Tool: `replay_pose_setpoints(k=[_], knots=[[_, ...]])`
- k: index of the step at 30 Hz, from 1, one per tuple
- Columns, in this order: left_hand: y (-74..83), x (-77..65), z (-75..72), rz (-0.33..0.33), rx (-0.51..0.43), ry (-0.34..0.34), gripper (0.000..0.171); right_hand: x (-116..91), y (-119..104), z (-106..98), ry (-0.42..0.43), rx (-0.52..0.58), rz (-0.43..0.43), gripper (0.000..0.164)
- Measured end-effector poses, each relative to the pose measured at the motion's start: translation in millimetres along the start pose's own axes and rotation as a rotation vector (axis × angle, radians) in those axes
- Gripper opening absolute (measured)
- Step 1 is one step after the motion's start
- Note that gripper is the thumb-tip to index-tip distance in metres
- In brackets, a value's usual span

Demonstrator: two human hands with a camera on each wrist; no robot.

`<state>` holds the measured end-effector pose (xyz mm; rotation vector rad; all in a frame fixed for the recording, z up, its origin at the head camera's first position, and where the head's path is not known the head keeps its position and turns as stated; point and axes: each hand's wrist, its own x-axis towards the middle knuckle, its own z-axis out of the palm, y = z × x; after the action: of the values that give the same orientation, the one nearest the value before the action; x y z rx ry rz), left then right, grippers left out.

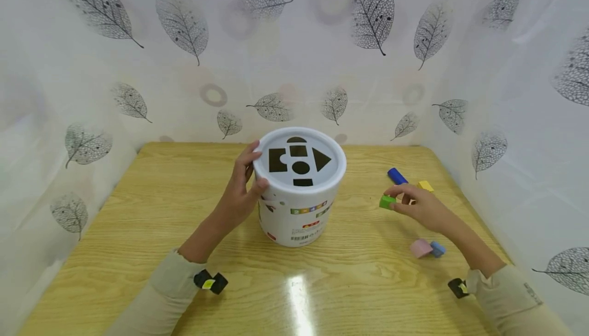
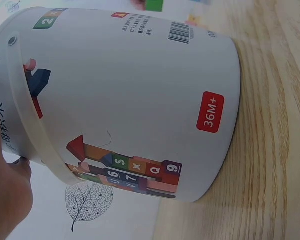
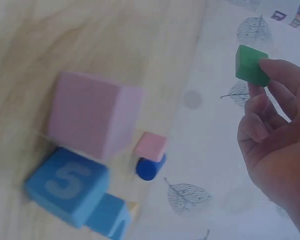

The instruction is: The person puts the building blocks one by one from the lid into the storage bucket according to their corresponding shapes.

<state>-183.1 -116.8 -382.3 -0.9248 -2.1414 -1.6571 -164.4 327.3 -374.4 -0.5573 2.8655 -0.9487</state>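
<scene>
A white bucket [image 1: 294, 218] stands upright on the table, its lid [image 1: 335, 164] cut with several shaped holes. My left hand [image 1: 239, 193] grips the bucket's left side at the rim, thumb towards the front. Only part of that hand shows in the left wrist view, beside the bucket's handle [image 2: 32, 120]. To the right of the bucket, my right hand [image 1: 421, 207] pinches a small green block [image 1: 386, 202] between thumb and fingers, above the table. The right wrist view shows the green block [image 3: 251, 65] at the fingertips.
Behind my right hand lie a dark blue cylinder [image 1: 397, 176] and a yellow block [image 1: 426, 186]. Nearer me are a pink block [image 1: 420, 248] and a light blue block [image 1: 437, 249]. Leaf-patterned cloth [image 1: 294, 70] hangs around the wooden table [image 1: 368, 295].
</scene>
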Motion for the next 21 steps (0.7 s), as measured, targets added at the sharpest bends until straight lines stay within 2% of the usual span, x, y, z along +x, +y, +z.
replay_pose_setpoints(k=[5,14,17,21], knots=[[-0.1,-0.4,0.5,0.002,0.004,0.001,0.076,5.8,-16.9,-9.4,0.051,-0.014,-0.063,0.027],[-0.2,-0.1,0.5,0.001,-0.006,0.001,0.079,18.4,-40.0,-29.0,0.088,-0.025,-0.069,0.030],[-0.6,0.1,0.3,0.007,-0.004,0.005,0.080,23.5,-47.9,-35.7,0.123,-0.013,-0.114,0.029],[-1.0,0.2,0.0,0.007,-0.008,0.005,0.079,31.6,-60.4,-42.0,0.154,0.055,-0.218,0.029]])
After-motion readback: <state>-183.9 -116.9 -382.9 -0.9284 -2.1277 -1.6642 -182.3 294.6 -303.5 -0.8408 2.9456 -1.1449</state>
